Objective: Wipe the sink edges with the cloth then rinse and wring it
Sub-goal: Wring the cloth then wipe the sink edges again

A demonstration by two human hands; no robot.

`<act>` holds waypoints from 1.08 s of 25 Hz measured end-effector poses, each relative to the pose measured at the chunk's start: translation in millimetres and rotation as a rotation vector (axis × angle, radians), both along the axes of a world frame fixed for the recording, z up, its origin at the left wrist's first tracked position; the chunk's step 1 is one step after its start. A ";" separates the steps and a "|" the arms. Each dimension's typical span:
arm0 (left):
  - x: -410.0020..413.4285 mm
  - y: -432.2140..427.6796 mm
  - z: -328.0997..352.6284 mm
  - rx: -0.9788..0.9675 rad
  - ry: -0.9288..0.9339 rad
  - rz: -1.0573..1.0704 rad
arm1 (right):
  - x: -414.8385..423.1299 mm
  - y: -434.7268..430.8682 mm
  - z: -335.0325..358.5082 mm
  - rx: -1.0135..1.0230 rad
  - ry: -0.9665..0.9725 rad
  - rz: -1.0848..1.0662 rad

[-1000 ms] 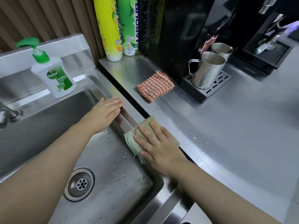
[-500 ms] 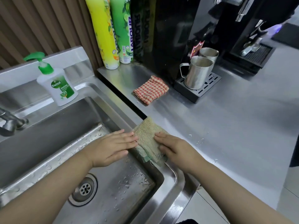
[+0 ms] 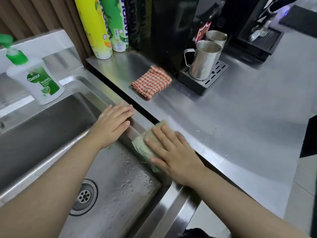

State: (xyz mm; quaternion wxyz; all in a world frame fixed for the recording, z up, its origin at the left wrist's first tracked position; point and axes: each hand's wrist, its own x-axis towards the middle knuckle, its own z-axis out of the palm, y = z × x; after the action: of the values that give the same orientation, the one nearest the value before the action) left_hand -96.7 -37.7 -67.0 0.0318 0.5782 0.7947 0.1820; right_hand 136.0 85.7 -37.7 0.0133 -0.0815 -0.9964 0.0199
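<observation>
A folded beige-green cloth (image 3: 145, 146) lies on the right rim of the steel sink (image 3: 96, 88). My right hand (image 3: 173, 153) presses flat on the cloth with straight fingers, covering most of it. My left hand (image 3: 112, 124) rests flat on the same rim a little farther back, fingers straight, holding nothing. The basin is wet with droplets around the drain (image 3: 84, 196).
A Dettol soap pump (image 3: 34, 78) stands on the sink's back ledge. On the steel counter (image 3: 240, 121) lie a red checked cloth (image 3: 151, 81), two metal jugs (image 3: 205, 60) on a drip tray, and spray cans (image 3: 96, 26) at the back. Black machines stand behind.
My right hand has slid the cloth along the right rim, first toward me, then back away. My left hand moved back along the rim, away from the cloth.
</observation>
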 end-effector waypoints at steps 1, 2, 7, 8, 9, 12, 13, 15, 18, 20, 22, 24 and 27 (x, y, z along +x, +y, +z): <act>6.1 -3.7 -3.9 0.012 0.031 -0.022 | 29.1 -2.3 -3.7 0.002 -0.009 0.000; 11.6 -6.4 -7.4 0.021 0.052 -0.047 | 54.2 -2.7 -6.4 0.023 -0.011 0.005; 20.8 -10.9 -12.2 0.036 0.003 -0.062 | 12.1 -0.5 -9.0 0.035 -0.071 -0.064; 21.2 -10.1 -10.5 0.034 0.003 -0.061 | -4.0 -1.1 -7.3 0.031 -0.068 -0.074; 22.5 -8.7 -7.9 0.027 0.010 -0.058 | -8.5 0.0 -6.0 0.030 -0.067 -0.078; 31.8 -2.0 2.5 0.003 0.022 -0.004 | 42.3 3.1 -9.7 0.032 -0.026 -0.027; 38.7 -0.7 4.2 -0.003 0.023 0.014 | 72.6 1.0 -10.4 0.008 -0.032 -0.014; 63.7 3.0 4.7 -0.016 0.022 0.001 | 125.7 -3.6 -5.0 -0.079 -0.061 -0.033; 105.0 8.1 1.8 0.003 -0.029 -0.115 | 125.8 -2.4 -7.5 -0.040 -0.062 -0.060; 114.8 10.0 -1.1 0.045 -0.077 -0.143 | 91.0 -3.0 -10.0 0.002 -0.023 -0.052; 115.5 9.1 -2.6 0.047 -0.114 -0.137 | 82.3 -3.6 -9.0 0.001 0.031 -0.061; 120.2 11.0 -2.2 0.026 -0.101 -0.115 | 108.8 -0.8 -8.8 0.004 0.024 -0.032; 124.4 13.5 2.7 -0.006 -0.128 -0.070 | 135.0 4.9 -9.7 -0.023 0.048 0.046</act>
State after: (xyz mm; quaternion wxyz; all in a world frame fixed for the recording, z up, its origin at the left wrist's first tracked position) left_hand 27.7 -24.3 -64.3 0.0906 0.5926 0.7710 0.2148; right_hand 270.9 90.5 -47.4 0.0358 -0.0584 -0.9971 0.0336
